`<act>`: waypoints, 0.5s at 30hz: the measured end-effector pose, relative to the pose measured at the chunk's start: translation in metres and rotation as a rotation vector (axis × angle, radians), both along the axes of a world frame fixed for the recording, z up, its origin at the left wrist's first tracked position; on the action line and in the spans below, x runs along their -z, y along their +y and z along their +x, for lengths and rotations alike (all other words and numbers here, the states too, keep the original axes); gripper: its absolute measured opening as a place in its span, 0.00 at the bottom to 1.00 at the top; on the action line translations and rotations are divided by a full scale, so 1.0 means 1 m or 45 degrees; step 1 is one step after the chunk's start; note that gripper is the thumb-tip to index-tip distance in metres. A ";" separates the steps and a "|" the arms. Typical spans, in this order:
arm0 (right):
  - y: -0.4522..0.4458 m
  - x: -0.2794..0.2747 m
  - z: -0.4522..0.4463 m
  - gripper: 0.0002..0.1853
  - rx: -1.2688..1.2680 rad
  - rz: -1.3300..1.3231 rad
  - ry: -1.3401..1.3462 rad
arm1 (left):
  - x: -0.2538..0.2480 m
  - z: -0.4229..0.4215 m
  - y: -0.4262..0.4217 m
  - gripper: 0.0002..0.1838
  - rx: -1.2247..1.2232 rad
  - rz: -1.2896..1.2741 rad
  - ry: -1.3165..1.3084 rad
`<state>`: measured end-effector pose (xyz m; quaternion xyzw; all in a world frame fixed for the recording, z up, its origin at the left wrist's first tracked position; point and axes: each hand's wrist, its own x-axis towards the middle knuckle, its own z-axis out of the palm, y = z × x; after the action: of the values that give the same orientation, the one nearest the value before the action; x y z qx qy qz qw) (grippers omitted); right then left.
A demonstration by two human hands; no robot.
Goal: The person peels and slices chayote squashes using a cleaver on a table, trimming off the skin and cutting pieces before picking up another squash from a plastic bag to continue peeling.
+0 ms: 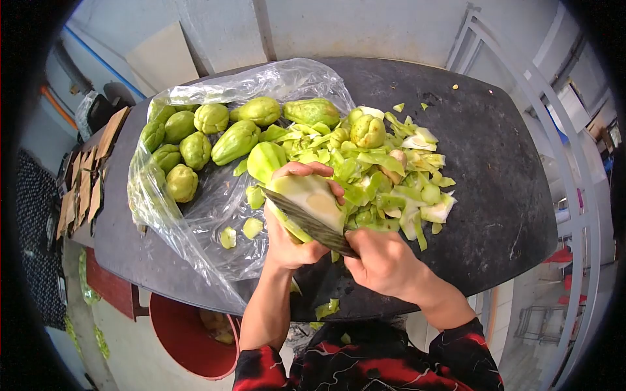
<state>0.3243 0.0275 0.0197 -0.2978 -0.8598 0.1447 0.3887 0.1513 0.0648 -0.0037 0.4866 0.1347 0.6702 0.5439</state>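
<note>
My left hand [287, 242] is wrapped around a cut chayote [313, 195], its pale inner face and seed turned upward. A knife [310, 223] with a dark, streaked blade lies across the chayote, at a slice along its lower left side. The knife's handle is hidden in my closed right hand [385, 264]. Just beyond my left fingers sits a peeled chayote [266, 161]. A heap of green peels and cut scraps [385, 189] spreads to the right of my hands. Whole unpeeled chayotes [195, 150] lie on the left side.
A clear plastic bag [222, 254] spreads under the whole chayotes on the dark table [502, 176]. Below the table's front edge stands a red bucket [189, 339] with something pale inside. Cardboard pieces [81, 186] are at the far left, a grey metal railing [574, 195] at the right.
</note>
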 end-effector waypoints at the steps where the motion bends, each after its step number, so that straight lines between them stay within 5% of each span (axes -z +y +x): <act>1: 0.002 -0.002 0.002 0.12 -0.011 -0.015 0.008 | -0.002 0.000 -0.001 0.46 -0.017 -0.038 0.031; 15: 0.036 -0.007 0.025 0.09 -0.124 -0.538 0.167 | 0.007 -0.018 0.008 0.48 0.002 -0.085 0.365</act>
<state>0.3495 0.0637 0.0267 -0.3207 -0.7966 0.3592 0.3653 0.1337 0.0725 -0.0102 0.5592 0.2327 0.5885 0.5355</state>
